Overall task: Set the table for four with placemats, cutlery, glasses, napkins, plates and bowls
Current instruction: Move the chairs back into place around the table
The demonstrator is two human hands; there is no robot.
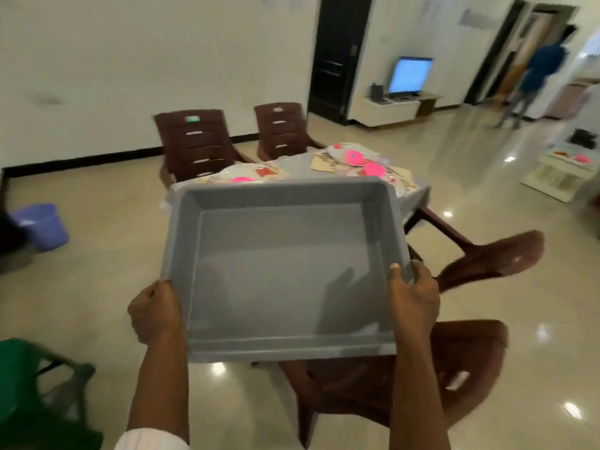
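Tray, grey plastic, gripped at both side rims above the floor, just short of the table. Left hand curled round the left rim, its fingers hidden beneath. Right hand clamped on the right rim, thumb on top, fingers wrapped over the outer edge. On the table beyond the tray's far wall: placemats, white plates and pink bowls (blurred, count unclear). Brown chairs around it, two at the far side, two nearer, below and right of the tray.
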